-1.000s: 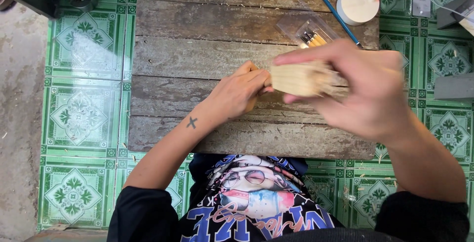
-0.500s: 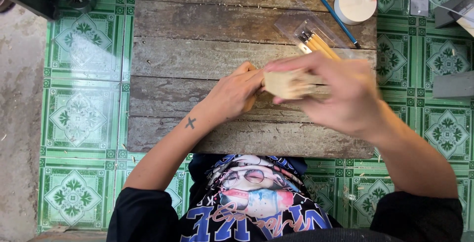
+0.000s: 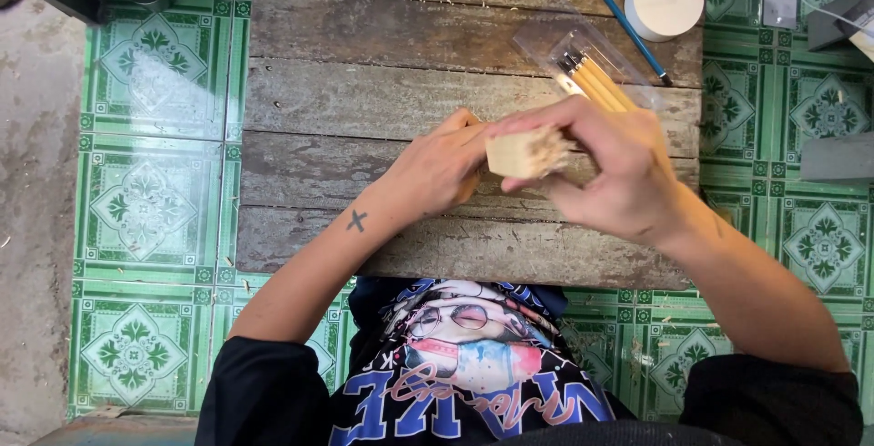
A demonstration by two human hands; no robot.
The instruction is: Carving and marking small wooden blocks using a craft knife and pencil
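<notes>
Green patterned floor tiles (image 3: 146, 200) fill the left side of the frame, and beside them begins the worktop (image 3: 364, 91) of old grey wooden planks, which reaches across the middle. My left hand (image 3: 437, 168) lies over the centre of the planks, with a small cross mark on the forearm below it. Its fingers are curled and they touch the left end of the pale wooden block (image 3: 517, 153); I cannot tell how firmly this grip closes, because the fingertips are hidden behind the block. The block is just right of the centre of the frame, above the worktop, held between both hands, with rough light fibres on its top side. My right hand (image 3: 614, 173) comes from the lower right and wraps over the block, thumb below and fingers above, so this grip is closed on it.

Further to the upper right, a clear plastic case (image 3: 583, 59) with yellow-handled tools inside lies on the planks, partly behind my right hand. Near it is a blue pencil (image 3: 633, 32), lying diagonally, and then a white round cup (image 3: 663, 0) at the top edge. At the far right of the frame a grey box (image 3: 836, 157) rests on the tiles.
</notes>
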